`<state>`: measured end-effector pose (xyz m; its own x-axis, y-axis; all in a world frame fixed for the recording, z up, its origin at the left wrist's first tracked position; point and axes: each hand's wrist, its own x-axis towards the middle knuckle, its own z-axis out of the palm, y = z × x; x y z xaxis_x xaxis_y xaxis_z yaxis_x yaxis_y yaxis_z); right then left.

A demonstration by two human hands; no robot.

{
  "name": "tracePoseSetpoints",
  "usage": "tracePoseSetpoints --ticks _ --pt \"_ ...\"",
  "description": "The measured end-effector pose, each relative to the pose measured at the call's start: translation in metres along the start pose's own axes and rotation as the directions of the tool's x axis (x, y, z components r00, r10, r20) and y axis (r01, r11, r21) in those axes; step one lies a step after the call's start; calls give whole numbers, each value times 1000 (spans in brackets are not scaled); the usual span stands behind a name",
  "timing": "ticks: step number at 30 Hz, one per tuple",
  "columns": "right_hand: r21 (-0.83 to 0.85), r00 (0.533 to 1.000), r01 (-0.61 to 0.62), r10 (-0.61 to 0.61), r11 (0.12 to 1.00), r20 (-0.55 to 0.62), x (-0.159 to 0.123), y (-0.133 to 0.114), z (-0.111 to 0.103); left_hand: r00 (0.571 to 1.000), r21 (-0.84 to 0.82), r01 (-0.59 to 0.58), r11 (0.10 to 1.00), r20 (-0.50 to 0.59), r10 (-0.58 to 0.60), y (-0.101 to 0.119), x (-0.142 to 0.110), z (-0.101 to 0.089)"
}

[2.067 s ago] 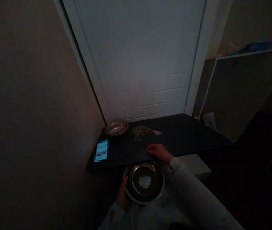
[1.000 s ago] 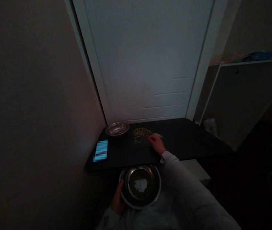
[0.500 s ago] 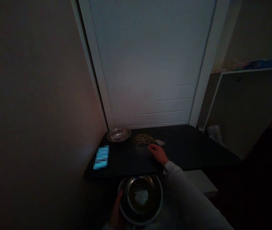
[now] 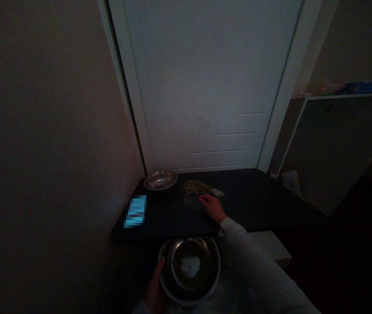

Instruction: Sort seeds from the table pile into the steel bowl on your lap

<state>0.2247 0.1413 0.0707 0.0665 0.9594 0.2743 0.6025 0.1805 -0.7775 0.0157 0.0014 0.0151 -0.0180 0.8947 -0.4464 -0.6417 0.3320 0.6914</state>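
Observation:
A pile of small yellow-green grains or beans (image 4: 196, 186) lies on the dark table (image 4: 258, 205). Just to its right is a small pale heap (image 4: 218, 192). My right hand (image 4: 212, 207) is over the tabletop at the near side of the pile, fingers drawn together in a pinch; whatever they hold is too small to make out. Below the table's front edge, my left hand (image 4: 157, 281) grips the left rim of a deep metal bowl (image 4: 217, 268). Bright reflections and something dark and greenish show inside this bowl, but the dim light hides details.
A shallow metal bowl (image 4: 160, 179) stands at the table's back left, with a small dark and red item in it. A blurred-out bright blue rectangle (image 4: 136, 212) lies at the left edge. Behind are a white door (image 4: 205, 87) and, to the right, a cabinet (image 4: 333, 144).
The view has shifted slightly. My right hand stays pinched by the pile, and my left hand still holds the deep bowl.

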Motion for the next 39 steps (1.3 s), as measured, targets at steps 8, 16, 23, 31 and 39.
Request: tracePoseSetpoints --ticks 8,16,23,31,39 --pt "-1 998 44 -44 999 35 1 -7 6 996 -18 82 997 46 -81 4 -8 7" --pt "28 982 120 -123 992 141 -8 -10 -2 994 0 28 1000 -103 -28 -4 5 -6" --pt "53 969 123 -132 991 208 -17 -13 -4 997 -41 70 997 -30 -72 -7 8 -10" --pt "80 969 117 -132 990 208 -30 -20 -4 996 -41 61 997 -67 -63 -4 7 -7" --pt "172 993 -40 20 984 115 -39 -15 -21 993 -61 99 993 -54 -102 -3 9 -14"
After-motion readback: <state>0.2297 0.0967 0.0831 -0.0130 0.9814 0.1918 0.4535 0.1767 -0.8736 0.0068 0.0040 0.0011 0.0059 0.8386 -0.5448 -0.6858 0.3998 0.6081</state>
